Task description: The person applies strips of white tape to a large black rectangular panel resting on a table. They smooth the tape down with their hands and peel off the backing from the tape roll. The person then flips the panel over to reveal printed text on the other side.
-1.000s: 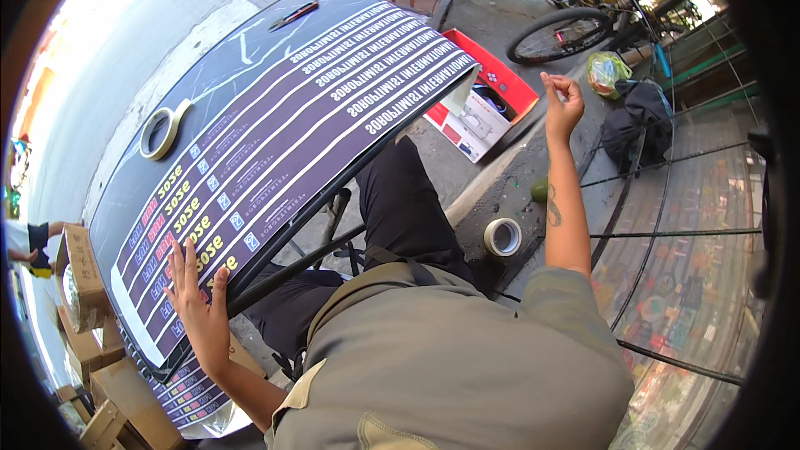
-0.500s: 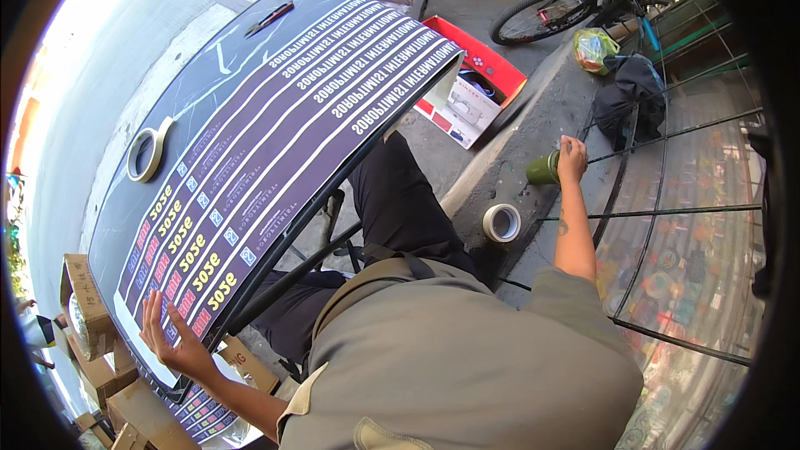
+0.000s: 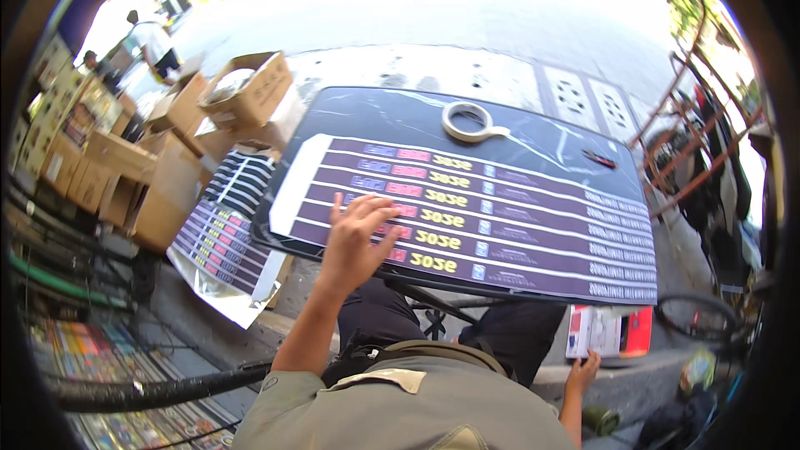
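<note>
A large printed sheet (image 3: 533, 229) with dark purple strips, white lines and coloured lettering lies across a dark marble-patterned table (image 3: 375, 108). My left hand (image 3: 360, 237) rests over its near left part, palm down and fingers spread, holding nothing. A roll of tape (image 3: 463, 134) with a loose end sits on the bare table beyond the sheet. A slim red-and-black hand tool (image 3: 598, 158) lies at the far right. Low at the right, my right hand (image 3: 582, 373) is off the table, fingers apart and empty. Near it on the ledge stands a green cup (image 3: 600, 420).
Several cardboard boxes (image 3: 258, 96) stand to the left. Between them and the table hangs another striped printed sheet (image 3: 221, 233). A red box (image 3: 637, 332) is on the ground at the right, close to a bicycle wheel (image 3: 698, 317). People (image 3: 154, 46) are at the far left.
My view has swung left toward the table. The right hand has let go of the green cup and moved away from it. The left hand has come over the printed sheet.
</note>
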A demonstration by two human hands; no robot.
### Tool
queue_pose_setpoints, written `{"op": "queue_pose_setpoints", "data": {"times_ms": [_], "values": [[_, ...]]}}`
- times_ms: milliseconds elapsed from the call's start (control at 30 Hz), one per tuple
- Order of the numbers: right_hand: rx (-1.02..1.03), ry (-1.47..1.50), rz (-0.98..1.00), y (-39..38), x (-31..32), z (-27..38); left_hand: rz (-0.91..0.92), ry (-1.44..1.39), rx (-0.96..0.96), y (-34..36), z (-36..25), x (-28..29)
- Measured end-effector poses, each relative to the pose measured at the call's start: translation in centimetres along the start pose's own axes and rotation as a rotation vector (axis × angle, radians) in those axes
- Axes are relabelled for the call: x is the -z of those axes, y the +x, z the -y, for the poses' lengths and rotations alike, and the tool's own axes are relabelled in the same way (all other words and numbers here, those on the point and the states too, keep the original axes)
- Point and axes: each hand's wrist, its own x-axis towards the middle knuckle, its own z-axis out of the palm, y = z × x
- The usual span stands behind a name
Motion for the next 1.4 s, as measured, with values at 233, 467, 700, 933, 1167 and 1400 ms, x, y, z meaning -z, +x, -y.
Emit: {"op": "queue_pose_setpoints", "data": {"times_ms": [233,467,700,933,1167,1400], "values": [[0.123,0.413,-0.630,9.0,4.9,4.0,-0.051,-0.023,-0.050,0.0,0.2,-0.3],[-0.269,0.994,-0.461,7.6,-1.3,12.0,-0.069,-0.023,-0.065,-0.3,0.4,-0.6],[0.279,0.641,0.073,1.6,-4.9,20.9,-0.046,0.022,-0.044,-0.3,0.3,-0.7],[0.334,-0.085,0.163,2.4,-3.0,21.8,0.027,0.073,0.057,-0.1,0.1,-0.3],[0.297,0.052,0.129,2.6,-5.0,20.0,0.230,0.180,0.150,0.6,0.0,-0.5],[0.270,0.151,0.228,2.8,-3.2,22.6,0.198,0.168,0.137,0.7,0.9,-0.9]]}}
